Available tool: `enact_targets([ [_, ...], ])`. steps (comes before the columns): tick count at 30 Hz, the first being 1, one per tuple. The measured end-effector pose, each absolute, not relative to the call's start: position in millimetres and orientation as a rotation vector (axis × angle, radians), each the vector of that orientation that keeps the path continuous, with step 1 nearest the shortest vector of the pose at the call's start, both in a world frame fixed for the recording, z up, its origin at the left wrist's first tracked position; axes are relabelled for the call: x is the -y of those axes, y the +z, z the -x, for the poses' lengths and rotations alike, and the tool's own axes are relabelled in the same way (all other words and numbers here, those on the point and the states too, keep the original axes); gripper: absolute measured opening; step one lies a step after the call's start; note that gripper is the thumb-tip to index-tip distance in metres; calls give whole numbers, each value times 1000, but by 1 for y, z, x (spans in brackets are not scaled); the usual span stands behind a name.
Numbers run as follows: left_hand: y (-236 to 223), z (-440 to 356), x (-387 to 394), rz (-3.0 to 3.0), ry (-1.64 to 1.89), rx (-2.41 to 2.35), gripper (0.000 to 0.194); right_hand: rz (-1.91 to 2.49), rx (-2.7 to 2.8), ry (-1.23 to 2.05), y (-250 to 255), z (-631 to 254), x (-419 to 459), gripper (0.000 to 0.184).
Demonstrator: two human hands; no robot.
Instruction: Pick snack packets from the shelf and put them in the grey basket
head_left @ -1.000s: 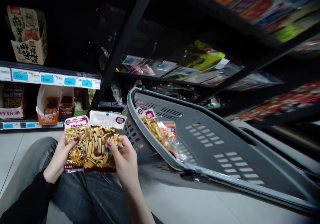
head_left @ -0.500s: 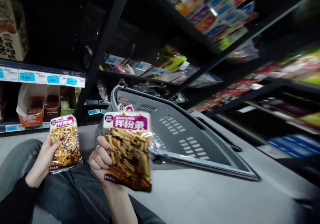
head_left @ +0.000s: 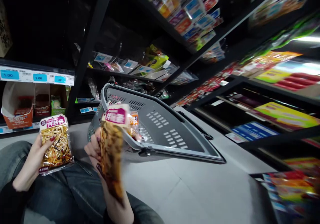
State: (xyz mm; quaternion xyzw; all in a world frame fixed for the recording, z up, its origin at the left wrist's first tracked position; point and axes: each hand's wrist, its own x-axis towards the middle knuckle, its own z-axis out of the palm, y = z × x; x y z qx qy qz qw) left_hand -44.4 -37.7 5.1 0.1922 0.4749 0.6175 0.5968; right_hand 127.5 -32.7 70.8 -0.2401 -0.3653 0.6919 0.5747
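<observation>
At the lower left, my left hand point(head_left: 32, 160) is closed on a clear snack packet point(head_left: 56, 145) with a purple and white top, its thumb lying across the front. Pale strips show through the film. My right hand point(head_left: 93, 149) grips a second snack packet point(head_left: 112, 150) of the same design, with darker brown contents. This one is turned partly edge-on and smeared by motion. Just behind it stands a grey shopping basket point(head_left: 170, 124), tilted in view. Inside the basket lies an orange packet point(head_left: 134, 120), partly hidden by the packet in my right hand.
Dark shelves with blue price labels point(head_left: 40, 77) rise at the left. Below them sits an orange and white carton point(head_left: 18, 114). More shelves with colourful packs point(head_left: 277, 117) run along the right. Pale floor tiles point(head_left: 175, 187) lie between, and my bent knees are beneath my hands.
The packet in my right hand has turned from face-on to nearly edge-on and moved left. The view has shifted right, showing more of the right-hand shelves and the orange packet in the basket.
</observation>
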Motion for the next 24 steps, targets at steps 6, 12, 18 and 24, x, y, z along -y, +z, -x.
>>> enact_targets([
  [6, -1, 46, 37, -458, 1433, -1107, 43, 1174, 1388, 560, 98, -147, 41, 31],
  [12, -1, 47, 38, -459, 1432, -1090, 47, 1753, 1544, -399, 179, -200, 13, 22],
  [18, -1, 47, 38, -457, 1419, -1083, 46, 2078, 1956, -874, 206, -207, -21, 27],
  [24, 0, 47, 39, -468, 1411, -1085, 46, 2220, 2230, -872, 178, -196, -22, 29],
])
